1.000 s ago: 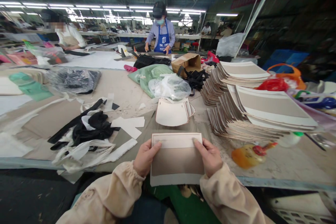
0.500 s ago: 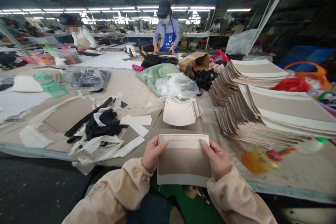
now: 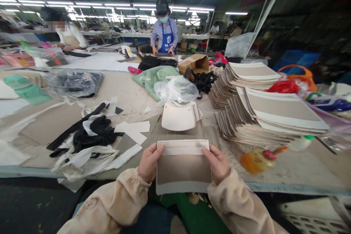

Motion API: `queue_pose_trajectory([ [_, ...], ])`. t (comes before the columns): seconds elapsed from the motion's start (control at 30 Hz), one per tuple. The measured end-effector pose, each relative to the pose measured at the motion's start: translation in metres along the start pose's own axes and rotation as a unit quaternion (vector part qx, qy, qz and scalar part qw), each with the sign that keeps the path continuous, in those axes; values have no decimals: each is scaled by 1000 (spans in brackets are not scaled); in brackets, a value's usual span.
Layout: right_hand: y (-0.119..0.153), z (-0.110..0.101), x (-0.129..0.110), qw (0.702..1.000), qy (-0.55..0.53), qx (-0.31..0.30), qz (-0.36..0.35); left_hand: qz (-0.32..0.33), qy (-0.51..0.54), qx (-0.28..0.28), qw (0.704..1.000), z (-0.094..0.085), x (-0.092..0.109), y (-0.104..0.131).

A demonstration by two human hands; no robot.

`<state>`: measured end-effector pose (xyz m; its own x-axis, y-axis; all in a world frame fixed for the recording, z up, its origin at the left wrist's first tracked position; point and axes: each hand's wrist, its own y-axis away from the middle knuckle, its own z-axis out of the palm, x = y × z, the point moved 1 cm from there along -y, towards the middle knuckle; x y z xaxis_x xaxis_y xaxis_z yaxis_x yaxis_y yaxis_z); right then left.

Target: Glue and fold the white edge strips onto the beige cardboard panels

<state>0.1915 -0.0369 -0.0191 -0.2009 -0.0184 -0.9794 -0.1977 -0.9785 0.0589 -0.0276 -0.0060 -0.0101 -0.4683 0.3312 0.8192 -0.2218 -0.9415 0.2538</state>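
A flat taupe panel with pale bands along its top and bottom is held between my two hands at the table's front edge. My left hand grips its upper left side, thumb on the face and fingers behind. At the upper right side my right hand pinches it the same way. Just beyond the panel lies a small stack of cream curved pieces. Right of it stand tall stacks of similar taupe and white panels.
A bottle of amber liquid with a red nozzle lies on the right. Black fabric scraps and white strips cover the left. Behind sit a green and clear plastic bag and a cardboard box. A person in a blue apron works across the table.
The whole scene, hands included, has shifted left in view, showing more of the table's right side. Both hands keep the same hold on the panel.
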Motion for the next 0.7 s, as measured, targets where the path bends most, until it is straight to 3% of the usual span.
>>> queue_pose_trajectory([
  [0.2,4,7,-16,998,-60,-23,20,-10,2,-1,1000,1,0,0],
  [0.43,-3,2,-9,1000,-11,27,4,-34,9,-1,999,3,-3,2],
  [0.7,1,-3,6,994,5,28,102,-119,14,19,993,5,-10,11],
])
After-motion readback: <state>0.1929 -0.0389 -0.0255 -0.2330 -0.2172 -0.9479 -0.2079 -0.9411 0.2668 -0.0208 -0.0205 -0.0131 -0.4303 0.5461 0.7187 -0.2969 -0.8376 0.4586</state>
